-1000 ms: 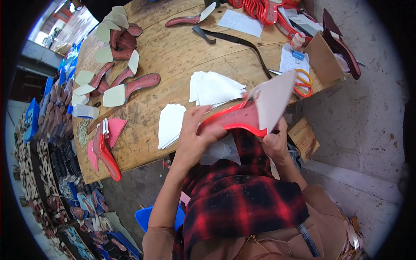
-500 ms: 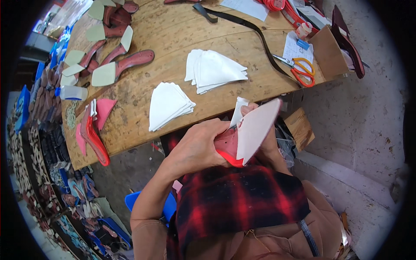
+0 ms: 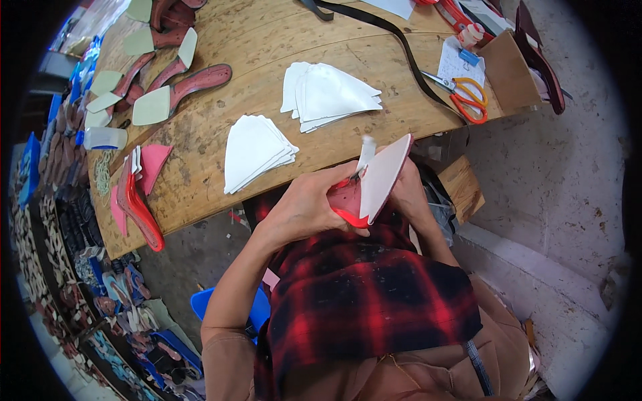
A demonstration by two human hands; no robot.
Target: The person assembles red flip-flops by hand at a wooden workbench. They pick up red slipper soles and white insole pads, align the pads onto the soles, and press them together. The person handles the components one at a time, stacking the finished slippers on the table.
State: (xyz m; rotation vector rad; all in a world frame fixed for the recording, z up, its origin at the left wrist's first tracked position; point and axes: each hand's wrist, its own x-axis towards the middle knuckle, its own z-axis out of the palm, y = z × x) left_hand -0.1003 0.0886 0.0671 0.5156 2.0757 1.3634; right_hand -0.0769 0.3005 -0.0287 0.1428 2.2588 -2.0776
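Over my lap, at the table's front edge, my left hand (image 3: 301, 204) is closed around a shoe insole piece (image 3: 383, 180) with a pale pink front panel, a reddish inner part and a bright red edge. A narrow white strip (image 3: 366, 154) sticks up from it, its top end blurred. My right hand (image 3: 409, 197) grips the same piece from the far right side; most of its fingers are hidden behind the pale panel. Beyond my hands lie two fanned stacks of white shaped sheets, the left stack (image 3: 256, 154) and the right stack (image 3: 331, 97).
On the wooden table (image 3: 207, 200) are a red-edged shoe piece (image 3: 139, 210) with pink panels, several insoles (image 3: 200, 85), a clear bottle (image 3: 107, 138), orange-handled scissors (image 3: 470, 100), a black strap (image 3: 394, 33) and a cardboard box (image 3: 511, 73). Shoe-laden racks (image 3: 57, 234) stand left.
The insole piece and both hands have shifted slightly up and left, and the pale panel is turned more edge-on. The right thumb, visible before beside the white strip, no longer shows.
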